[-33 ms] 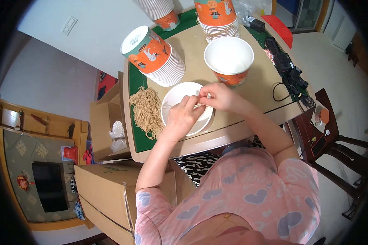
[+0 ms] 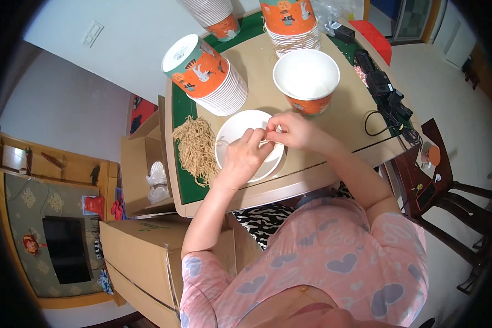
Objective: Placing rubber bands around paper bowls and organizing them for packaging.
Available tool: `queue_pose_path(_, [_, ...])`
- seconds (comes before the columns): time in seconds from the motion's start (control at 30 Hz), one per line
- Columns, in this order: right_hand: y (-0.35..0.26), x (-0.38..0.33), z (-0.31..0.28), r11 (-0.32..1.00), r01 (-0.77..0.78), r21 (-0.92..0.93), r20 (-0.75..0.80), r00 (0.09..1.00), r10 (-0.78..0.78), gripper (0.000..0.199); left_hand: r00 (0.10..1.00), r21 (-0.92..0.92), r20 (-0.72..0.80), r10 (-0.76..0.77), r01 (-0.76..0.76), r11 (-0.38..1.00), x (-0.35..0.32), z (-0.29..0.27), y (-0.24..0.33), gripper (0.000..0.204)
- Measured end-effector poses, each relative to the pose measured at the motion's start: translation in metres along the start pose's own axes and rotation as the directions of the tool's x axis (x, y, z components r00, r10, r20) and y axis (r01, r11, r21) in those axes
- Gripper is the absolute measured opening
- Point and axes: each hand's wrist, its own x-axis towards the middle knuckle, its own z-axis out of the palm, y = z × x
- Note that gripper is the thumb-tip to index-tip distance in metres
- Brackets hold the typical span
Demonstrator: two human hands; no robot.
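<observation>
Fingers of the left hand (image 2: 245, 156) and right hand (image 2: 294, 131): both narrow, thumbs drawn in to the forefingers, the two sets meeting tip to tip; anything pinched between was too small to tell. White round tub (image 2: 232, 128), one: stood on the near part of the desk (image 2: 355, 123), mouth up, directly under the fingers. Tan stringy bundle (image 2: 194, 146), loose: lay just left of the tub. Orange-printed cup stack (image 2: 206, 74), nested, bases up: stood beyond the bundle. Orange cup (image 2: 306, 76), white inside, mouth up: stood beyond the right hand. Second cup stack (image 2: 288, 24), strands about its rims: stood behind that cup. Black adapters with cables (image 2: 378, 83): lay along the right edge. Cardboard box (image 2: 139, 243), large: stood left of the person, below desk level.
</observation>
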Motion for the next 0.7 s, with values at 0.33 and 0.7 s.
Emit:
queue_pose_path(0.33, [0.005,-0.010,0.018,0.973,0.001,0.232,-0.079,0.997,0.018,0.005,0.803,-0.834,0.189,-0.565,0.435,0.340,-0.015,0.016,0.011,0.008])
queue_pose_path(0.7, [-0.003,-0.033,0.068,0.978,0.201,0.059,-0.586,0.800,-0.129,0.017,0.569,-0.497,0.797,-0.201,0.430,-0.754,-0.013,0.006,-0.004,0.015])
